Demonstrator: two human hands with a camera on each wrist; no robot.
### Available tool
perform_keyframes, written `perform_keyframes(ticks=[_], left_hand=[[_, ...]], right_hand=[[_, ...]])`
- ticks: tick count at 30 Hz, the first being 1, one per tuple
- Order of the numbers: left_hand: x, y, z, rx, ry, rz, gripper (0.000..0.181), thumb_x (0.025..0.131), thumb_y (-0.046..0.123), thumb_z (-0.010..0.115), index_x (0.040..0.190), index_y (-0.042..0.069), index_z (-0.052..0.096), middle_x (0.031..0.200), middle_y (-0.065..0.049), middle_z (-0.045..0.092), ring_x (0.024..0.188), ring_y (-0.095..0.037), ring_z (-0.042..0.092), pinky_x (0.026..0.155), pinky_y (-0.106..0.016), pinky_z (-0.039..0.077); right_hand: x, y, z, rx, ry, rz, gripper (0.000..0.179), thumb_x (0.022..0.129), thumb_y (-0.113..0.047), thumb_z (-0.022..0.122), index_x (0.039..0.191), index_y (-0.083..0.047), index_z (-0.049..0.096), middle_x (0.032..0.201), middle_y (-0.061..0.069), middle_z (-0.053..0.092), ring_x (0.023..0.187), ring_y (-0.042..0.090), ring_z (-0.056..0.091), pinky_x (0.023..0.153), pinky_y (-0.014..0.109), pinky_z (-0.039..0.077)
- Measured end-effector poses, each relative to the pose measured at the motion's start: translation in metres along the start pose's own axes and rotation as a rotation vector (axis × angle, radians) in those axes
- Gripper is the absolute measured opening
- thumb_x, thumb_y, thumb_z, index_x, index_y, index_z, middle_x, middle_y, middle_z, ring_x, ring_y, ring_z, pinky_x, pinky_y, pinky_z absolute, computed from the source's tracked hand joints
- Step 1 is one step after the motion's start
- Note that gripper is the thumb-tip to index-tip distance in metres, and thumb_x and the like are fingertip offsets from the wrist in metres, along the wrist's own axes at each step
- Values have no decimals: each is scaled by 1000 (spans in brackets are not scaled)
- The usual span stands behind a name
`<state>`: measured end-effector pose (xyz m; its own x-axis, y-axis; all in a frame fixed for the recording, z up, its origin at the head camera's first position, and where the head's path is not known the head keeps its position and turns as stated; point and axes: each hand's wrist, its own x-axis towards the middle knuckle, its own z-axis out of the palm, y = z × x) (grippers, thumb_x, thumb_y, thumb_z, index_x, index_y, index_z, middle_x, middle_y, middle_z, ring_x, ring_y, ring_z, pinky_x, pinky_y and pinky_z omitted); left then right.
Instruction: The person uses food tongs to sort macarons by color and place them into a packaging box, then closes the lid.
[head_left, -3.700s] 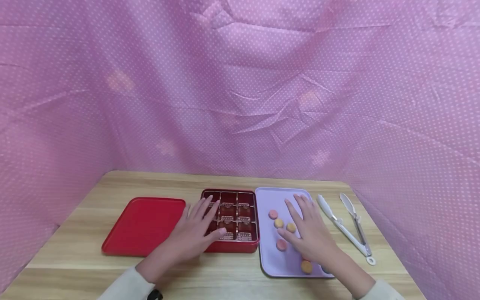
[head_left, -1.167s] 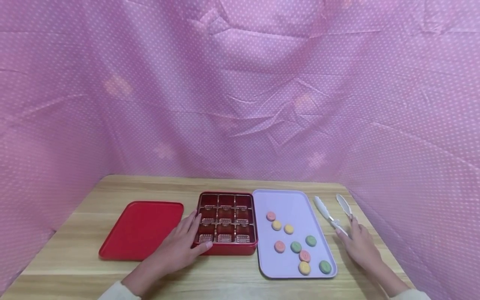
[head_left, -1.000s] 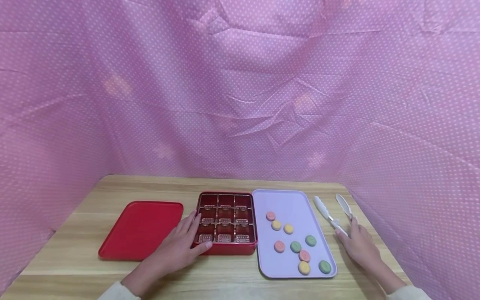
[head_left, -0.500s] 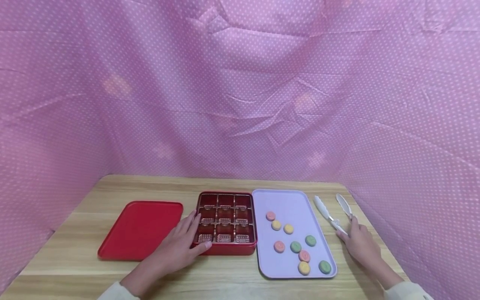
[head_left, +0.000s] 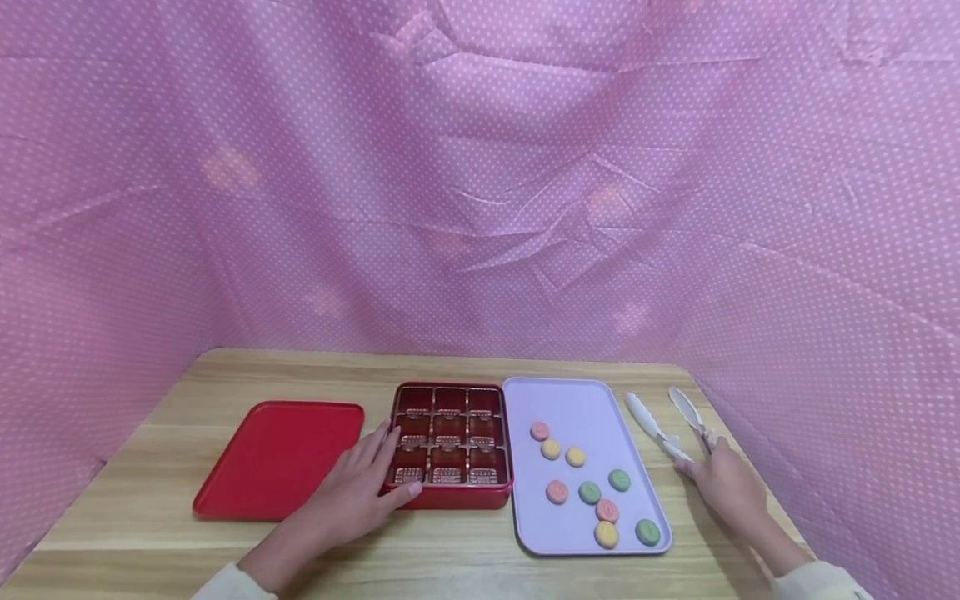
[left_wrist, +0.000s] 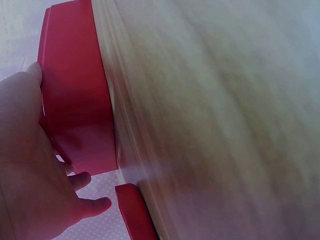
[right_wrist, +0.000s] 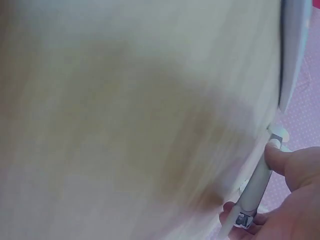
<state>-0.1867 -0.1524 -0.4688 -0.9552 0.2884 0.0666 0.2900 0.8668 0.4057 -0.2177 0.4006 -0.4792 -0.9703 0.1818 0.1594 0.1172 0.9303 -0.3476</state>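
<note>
My left hand (head_left: 356, 492) rests at the near left corner of a red box (head_left: 461, 498) with a divided clear insert. Its thumb lies along the front rim and its fingers reach up the left side. In the left wrist view the fingers (left_wrist: 95, 207) stretch past the end of the red box (left_wrist: 75, 90). My right hand (head_left: 727, 492) grips white-tipped tongs (head_left: 647, 418), which lie spread on the table right of the tray. The right wrist view has the thumb and fingers around a handle of the tongs (right_wrist: 257, 185); its hinge end is partly hidden.
A lilac tray (head_left: 551, 525) adjoins the box, holding several macarons (head_left: 607, 510) in pink, yellow and green. A flat red lid (head_left: 281, 458) lies on the wooden table (head_left: 442, 567) at left. Pink dotted cloth (head_left: 480, 208) encloses the table's back and sides.
Both hands were spread above the box and tray at first. The left has come down to the box's corner, while the right has moved rightward and taken hold of the tongs.
</note>
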Motion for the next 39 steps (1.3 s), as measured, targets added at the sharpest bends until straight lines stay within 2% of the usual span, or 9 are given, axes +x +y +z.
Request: perform_keyframes(ticks=[5,12,15,19,21,29,36,39], left_hand=[[0,0,1,29,8,10,96,95,71,48,163,11,17,170,-14,10,154,-41,16,121,-67,15],[0,0,1,34,11,10,96,94,72,47,163,12,17,170,-13,11,154,-41,16,121,-67,13],[0,-1,1,32,11,8,96,94,71,47,163,12,16,170,-13,11,154,-41,16,121,-67,13],[0,0,1,31,13,5,96,94,72,47,163,12,17,170,-14,11,154,-41,16,121,-67,13],[0,0,1,34,13,6,96,94,72,47,163,12,17,170,-14,11,154,-41,16,121,-67,13],[-1,0,-1,16,5,3,96,95,71,48,163,11,16,170,-14,10,154,-41,14,120,-66,18],[-1,1,-1,-14,-6,-6,97,94,71,49,163,12,15,170,-13,8,155,-40,11,120,-65,21],[0,1,-1,-35,-25,-18,98,94,72,48,163,13,13,171,-12,6,156,-39,10,118,-66,25]], right_hand=[[4,1,1,27,23,-34,51,85,-30,78,94,15,55,69,17,55,60,27,51,51,39,42],[8,-1,-4,49,-16,17,59,86,-34,75,101,19,55,82,31,61,71,38,60,63,53,50],[9,-1,-5,59,-38,41,59,86,-38,75,100,16,56,81,27,62,70,35,59,60,48,50],[8,0,-5,69,-52,70,60,86,-42,75,99,13,57,76,18,60,67,28,54,53,35,43],[8,1,-4,72,-49,84,61,85,-44,75,98,13,58,76,18,59,66,27,53,53,34,42],[8,6,0,57,-52,81,71,86,-51,74,102,16,58,82,26,63,69,29,56,55,38,46],[9,8,-3,33,-69,76,71,87,-46,74,108,20,56,85,33,62,69,33,57,57,44,48],[9,9,-3,29,-64,74,72,86,-45,75,109,21,56,88,37,62,71,35,58,60,48,50]])
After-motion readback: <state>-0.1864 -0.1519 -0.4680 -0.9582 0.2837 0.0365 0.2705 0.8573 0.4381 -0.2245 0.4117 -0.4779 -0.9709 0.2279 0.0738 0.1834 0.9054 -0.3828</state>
